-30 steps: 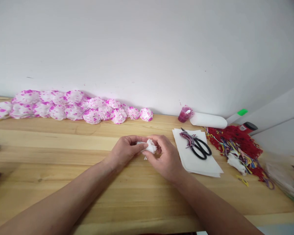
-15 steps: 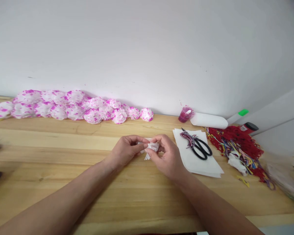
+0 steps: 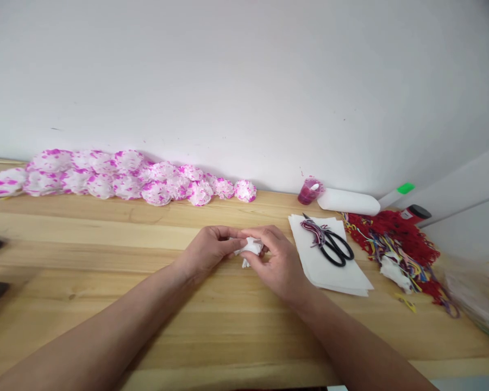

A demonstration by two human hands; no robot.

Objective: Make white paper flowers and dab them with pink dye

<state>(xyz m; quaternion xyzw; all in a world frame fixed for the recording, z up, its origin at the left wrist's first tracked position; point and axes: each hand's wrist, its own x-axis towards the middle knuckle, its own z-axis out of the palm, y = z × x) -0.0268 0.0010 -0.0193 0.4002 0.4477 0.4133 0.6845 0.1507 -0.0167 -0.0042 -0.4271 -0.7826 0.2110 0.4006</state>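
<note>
The person's left hand (image 3: 205, 248) and right hand (image 3: 281, 262) pinch close together, thumbs (image 3: 254, 262) below curled fingers (image 3: 269, 234), bare forearms (image 3: 122, 315) spreading behind them.

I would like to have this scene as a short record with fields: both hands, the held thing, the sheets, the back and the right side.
Left hand: pinching the white piece
Right hand: holding the same piece
Held thing: thin, folded, narrow strips hanging below; material unclear
Sheets: white sheets, stacked; black-handled scissors and a small thread bundle on top
Back: pink-and-white puffs, reddish cup, white cylinder
Right side: red and multicoloured yarn, heaped
</note>
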